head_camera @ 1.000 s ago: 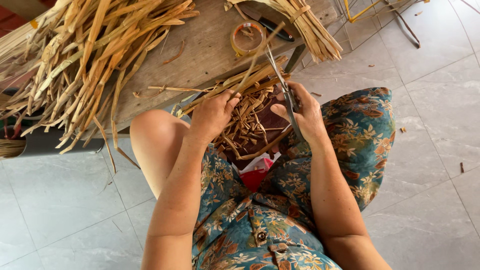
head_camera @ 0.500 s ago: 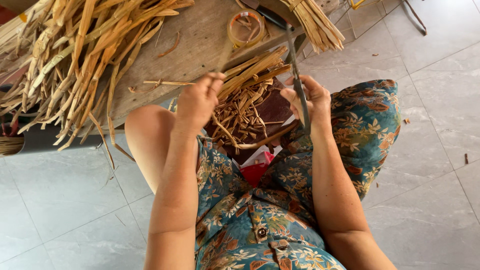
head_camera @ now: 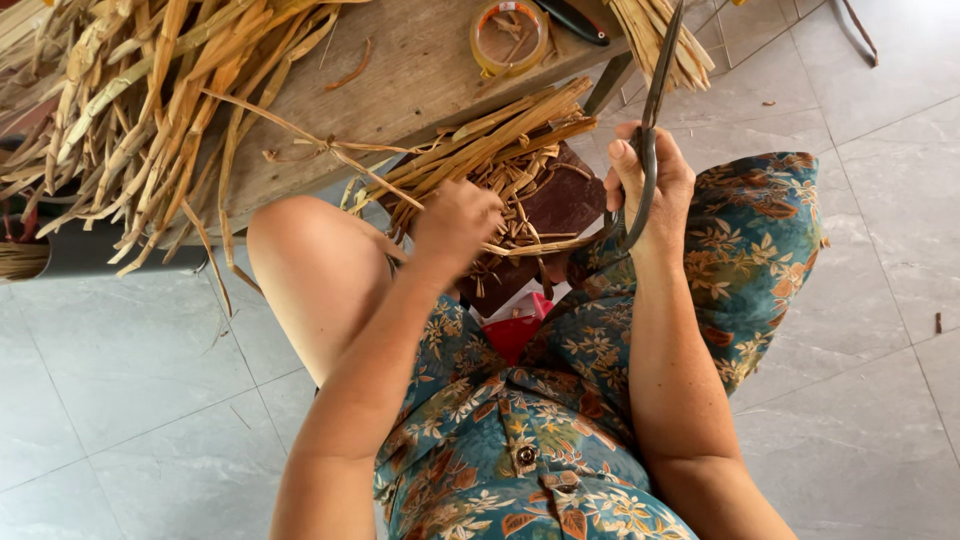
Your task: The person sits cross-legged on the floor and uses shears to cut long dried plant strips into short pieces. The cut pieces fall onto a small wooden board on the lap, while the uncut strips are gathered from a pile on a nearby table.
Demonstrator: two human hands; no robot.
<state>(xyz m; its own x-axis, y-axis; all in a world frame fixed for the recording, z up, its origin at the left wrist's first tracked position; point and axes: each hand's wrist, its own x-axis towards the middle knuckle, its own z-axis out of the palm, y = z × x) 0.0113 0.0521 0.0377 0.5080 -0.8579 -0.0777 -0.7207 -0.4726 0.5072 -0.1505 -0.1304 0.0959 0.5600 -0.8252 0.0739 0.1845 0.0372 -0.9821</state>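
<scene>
Right hand (head_camera: 650, 190) keeps a closed grip around the handle end of a long pair of dark metal scissors (head_camera: 652, 110), whose blades point up and away toward the far edge of the low wooden counter (head_camera: 400, 80). Left hand (head_camera: 457, 225) is curled with a closed grip on a bundle of pale dried reed strips (head_camera: 500, 135), fingers tucked under so that the exact strips held cannot be told; one thin strip runs from this hand across to the scissors' handle. That bundle lies fanned over a dark brown board (head_camera: 560, 205) just in front of the counter's near edge, between the two hands and above the person's lap. A heap of short cut reed pieces (head_camera: 525, 195) sits on the board beside the left hand. On the counter, well to the left of the bundle, a large loose pile of long dried reed leaves (head_camera: 130, 110) spills over the edge. Near the counter's far side, just left of the scissors' blades, lies a roll of yellowish transparent tape (head_camera: 508, 38), and beyond it a dark-handled tool (head_camera: 575, 20). Another tied sheaf of straight reeds (head_camera: 660, 45) rests behind the blades. Below the board a small red packet (head_camera: 515, 330) shows against the person's blue floral-patterned garment (head_camera: 600, 360). Grey floor tiles (head_camera: 130, 400) surround the counter.
</scene>
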